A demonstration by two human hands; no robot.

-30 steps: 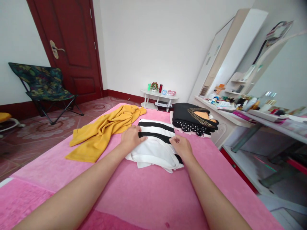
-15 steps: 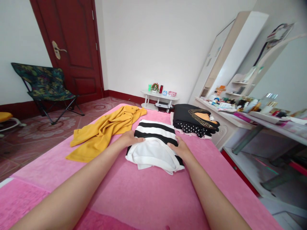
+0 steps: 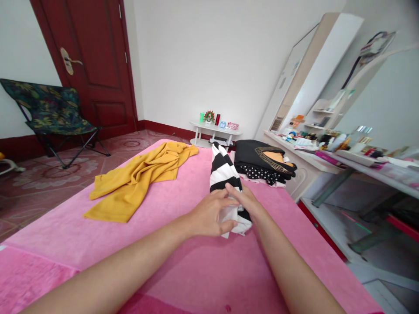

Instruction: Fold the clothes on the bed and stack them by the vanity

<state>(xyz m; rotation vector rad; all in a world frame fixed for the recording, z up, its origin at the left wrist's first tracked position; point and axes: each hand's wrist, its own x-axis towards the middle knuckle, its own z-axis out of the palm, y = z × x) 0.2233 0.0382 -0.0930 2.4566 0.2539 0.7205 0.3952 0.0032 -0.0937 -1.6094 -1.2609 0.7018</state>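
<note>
A black-and-white striped shirt, gathered into a narrow bundle, rises from the pink bedspread. My left hand grips its near left side, fingers curled around the white cloth. On the opposite side my right hand presses against the shirt, its fingers reaching over the top towards the left hand. Part of the white neck area is hidden between the hands. To the left lies a crumpled yellow garment. Just right of the shirt sits a stack of folded clothes, a black top with gold trim uppermost.
A low white table with small items stands by the far wall. On the right is a dressing table crowded with bottles and a mirror. A folding chair stands by the dark red door at left.
The striped shirt lay flat and wide; now it is doubled together sideways into a narrow bundle. My left hand has moved right, close to my right hand.
</note>
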